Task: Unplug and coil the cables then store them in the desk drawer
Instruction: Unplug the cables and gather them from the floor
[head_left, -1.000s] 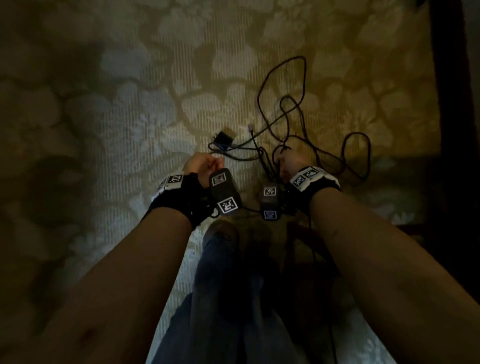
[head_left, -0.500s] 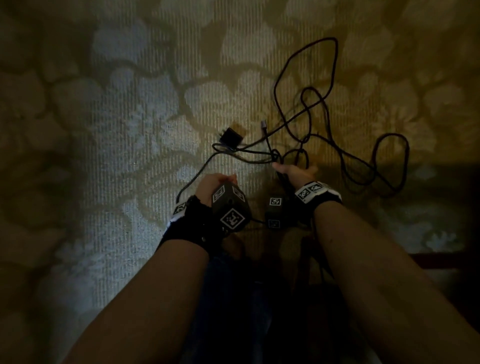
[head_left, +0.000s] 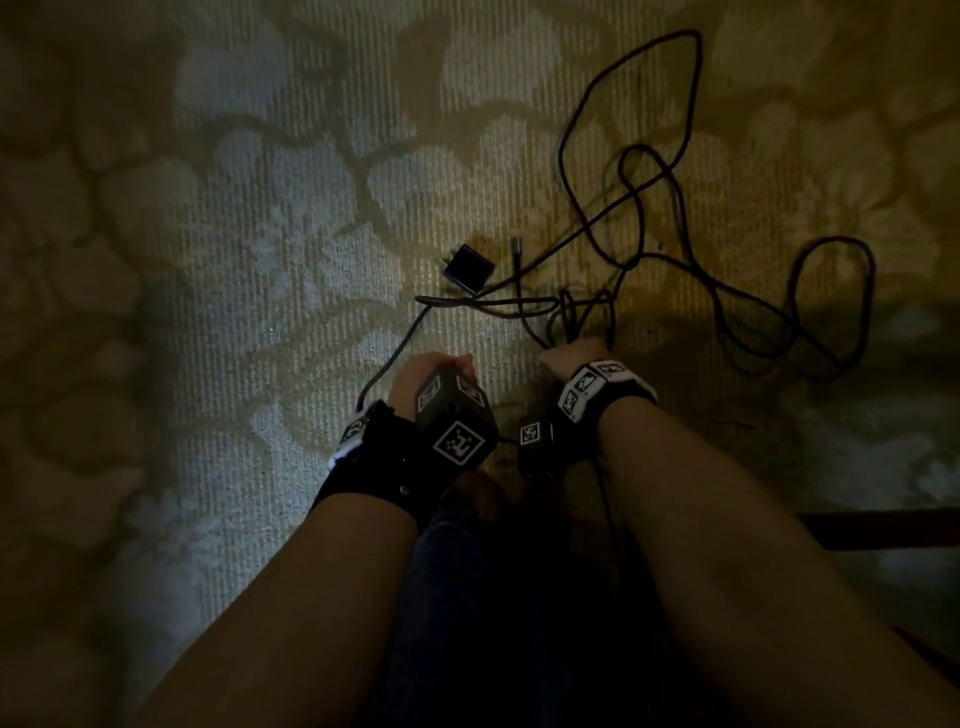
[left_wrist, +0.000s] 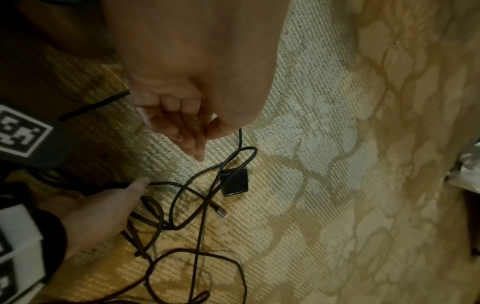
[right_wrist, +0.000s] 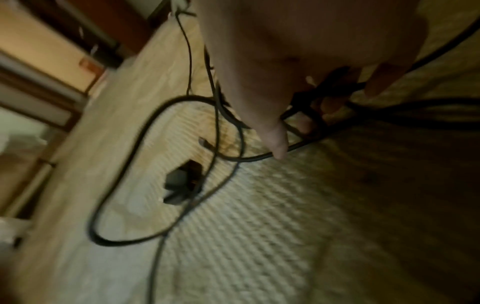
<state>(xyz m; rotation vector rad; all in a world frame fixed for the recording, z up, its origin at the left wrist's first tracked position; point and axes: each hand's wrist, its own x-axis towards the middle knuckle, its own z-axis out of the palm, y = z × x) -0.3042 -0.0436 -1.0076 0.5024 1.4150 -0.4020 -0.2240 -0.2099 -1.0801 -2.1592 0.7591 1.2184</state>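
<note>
In the head view, the cable (head_left: 649, 244) sprawls over the carpet (head_left: 260, 260) at upper right; the charger block (head_left: 470, 269) lies at its left edge, above both hands.

We see a woven carpet (head_left: 270, 291) with a ribbed, rough pile and a matt floral pattern. The cables (head_left: 675, 249) on it look matt black, the thicker one braided like cloth. The small charger block (left_wrist: 235, 182) is smooth, glossy black plastic. One cable ends in a metal-looking plug tip (left_wrist: 222, 212).
</note>
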